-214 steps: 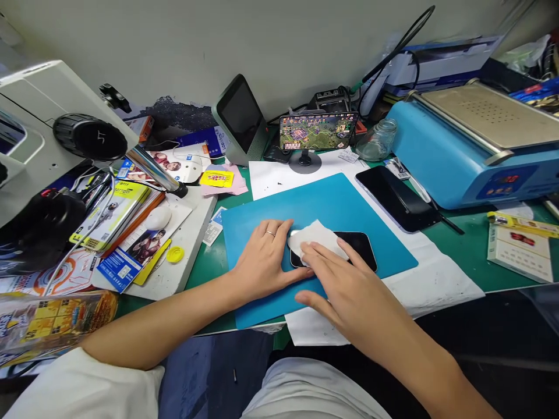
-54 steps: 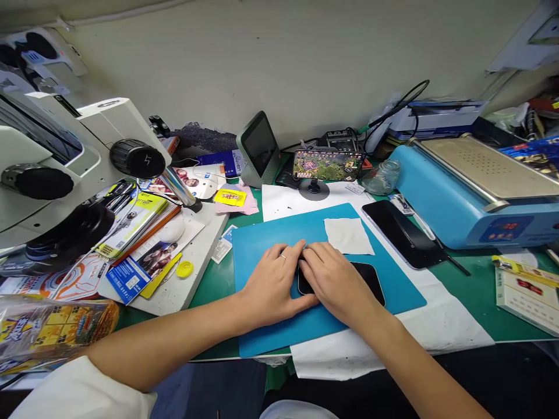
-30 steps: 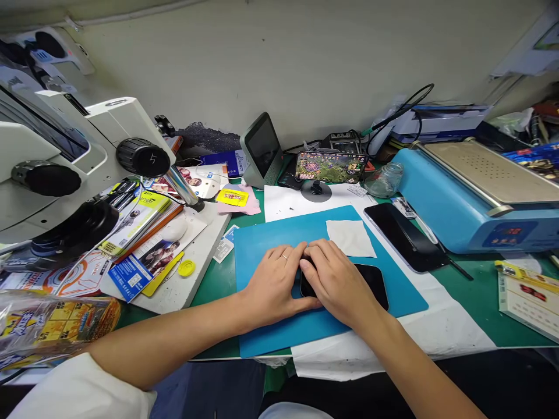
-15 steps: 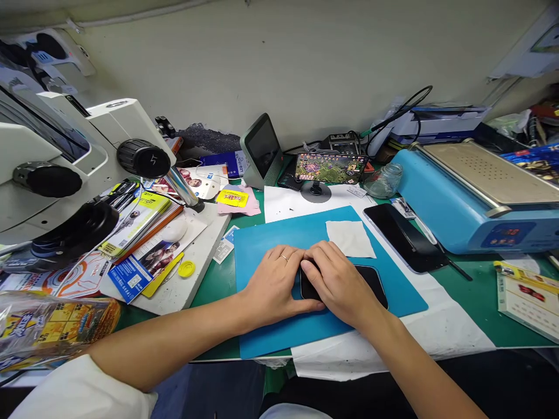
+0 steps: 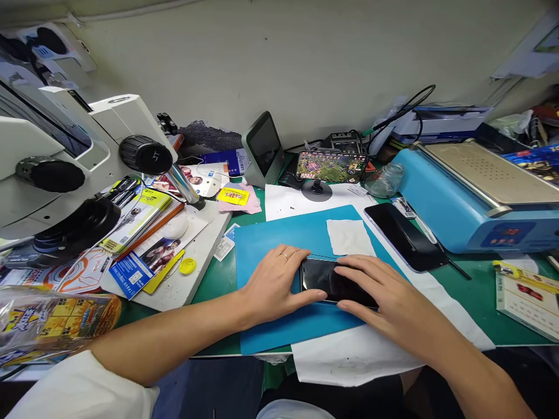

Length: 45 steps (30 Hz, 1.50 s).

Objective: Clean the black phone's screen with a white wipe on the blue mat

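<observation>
A smartphone with a dark, glossy screen lies face up on a blue mat. My left hand, a ring on one finger, grips the phone's left end, with the thumb along the near edge and the fingers at the far edge. Over the phone's right part reaches my right hand, its fingertips at the far side and its thumb at the near edge. That part of the phone is mostly hidden under the hand. Just beyond the phone, a white cloth lies flat on the mat.
Right of the mat lies a larger dark phone or screen, beside a blue heating machine. A microscope stands at left over booklets. Behind the mat, a phone on a stand shows a game, near a glass jar.
My right hand has slid right from the phone's left end, its fingers spreading across the right part. More of the left screen shows. My left hand has stayed at the left end.
</observation>
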### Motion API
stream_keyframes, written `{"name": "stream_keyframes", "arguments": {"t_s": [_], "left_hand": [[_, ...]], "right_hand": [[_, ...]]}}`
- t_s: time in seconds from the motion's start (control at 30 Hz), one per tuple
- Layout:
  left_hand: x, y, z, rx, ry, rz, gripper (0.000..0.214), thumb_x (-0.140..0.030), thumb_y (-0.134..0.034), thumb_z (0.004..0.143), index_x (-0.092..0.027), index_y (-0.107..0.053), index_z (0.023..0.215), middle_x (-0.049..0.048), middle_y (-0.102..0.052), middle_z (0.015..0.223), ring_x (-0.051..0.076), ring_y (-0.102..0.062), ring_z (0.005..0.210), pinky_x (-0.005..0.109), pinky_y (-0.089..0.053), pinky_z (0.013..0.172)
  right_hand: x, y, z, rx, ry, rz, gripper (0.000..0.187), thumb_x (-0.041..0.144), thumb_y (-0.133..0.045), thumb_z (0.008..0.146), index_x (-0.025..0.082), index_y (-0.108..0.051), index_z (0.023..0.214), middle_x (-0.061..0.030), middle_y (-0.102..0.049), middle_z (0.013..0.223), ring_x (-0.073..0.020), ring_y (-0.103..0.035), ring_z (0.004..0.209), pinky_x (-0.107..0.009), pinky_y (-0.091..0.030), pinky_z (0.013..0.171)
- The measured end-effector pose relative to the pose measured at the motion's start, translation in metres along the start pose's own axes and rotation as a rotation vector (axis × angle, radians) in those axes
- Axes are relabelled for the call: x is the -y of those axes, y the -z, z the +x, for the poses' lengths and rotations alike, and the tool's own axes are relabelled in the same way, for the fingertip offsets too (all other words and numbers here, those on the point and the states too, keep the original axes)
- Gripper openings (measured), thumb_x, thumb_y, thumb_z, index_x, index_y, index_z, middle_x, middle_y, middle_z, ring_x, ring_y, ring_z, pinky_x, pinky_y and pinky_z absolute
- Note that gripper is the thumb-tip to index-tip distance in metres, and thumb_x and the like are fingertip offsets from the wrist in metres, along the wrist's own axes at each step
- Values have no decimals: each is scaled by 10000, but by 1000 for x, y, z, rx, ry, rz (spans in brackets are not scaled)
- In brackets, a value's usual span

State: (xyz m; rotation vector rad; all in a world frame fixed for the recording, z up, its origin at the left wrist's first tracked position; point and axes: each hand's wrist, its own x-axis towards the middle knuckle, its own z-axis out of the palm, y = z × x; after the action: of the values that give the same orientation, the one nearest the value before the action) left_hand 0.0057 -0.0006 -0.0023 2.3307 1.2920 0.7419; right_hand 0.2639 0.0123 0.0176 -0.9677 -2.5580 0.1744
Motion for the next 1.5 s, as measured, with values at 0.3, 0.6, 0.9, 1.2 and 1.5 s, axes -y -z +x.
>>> {"name": "stream_keyframes", "arguments": {"t_s": [0.3,0.6,0.9,1.2,1.5], "left_hand": [[-5,5,-2,19,171,-155,651,-583,-547,970,-202,-344,1457,120,-590,1280,304,-557,1170,509,-487,995],[-2,7,-6,-224,-102,-183,280,-492,-494,976,-238,-444,868,22,-529,809,196,-501,753,373,-473,708],[-5,0,-2,-23,-117,43,542,-591,-710,870,-193,-529,1191,106,-604,1188,291,-546,1123,461,-488,966],[-7,-1,-3,51,-43,97,605,-546,-719,872,-217,-469,1314,121,-587,1286,334,-533,1208,520,-469,1013],[-4,-1,-2,75,-44,102,605,-516,-704,892,-196,-460,1344,127,-584,1297,339,-519,1214,507,-470,1014]], "right_hand": [[-7,16,20,-266,-96,117,192,297,-569,988,257,-752,1030,-52,-772,1019,-233,-718,957,-399,-580,890],[-15,8,98,-130,-292,275,341,432,-492,999,226,-748,910,-56,-775,1019,-224,-712,946,-332,-561,765],[-40,-16,66,-107,-386,53,357,468,-568,916,177,-720,1056,-122,-713,1031,-302,-649,988,-451,-510,857],[-47,-12,45,-86,-365,35,271,355,-423,983,239,-550,774,-69,-638,836,-235,-619,820,-383,-500,752],[14,11,-38,-91,-284,4,221,373,-444,1027,248,-621,987,-87,-712,1089,-251,-681,1020,-395,-540,880]]}}
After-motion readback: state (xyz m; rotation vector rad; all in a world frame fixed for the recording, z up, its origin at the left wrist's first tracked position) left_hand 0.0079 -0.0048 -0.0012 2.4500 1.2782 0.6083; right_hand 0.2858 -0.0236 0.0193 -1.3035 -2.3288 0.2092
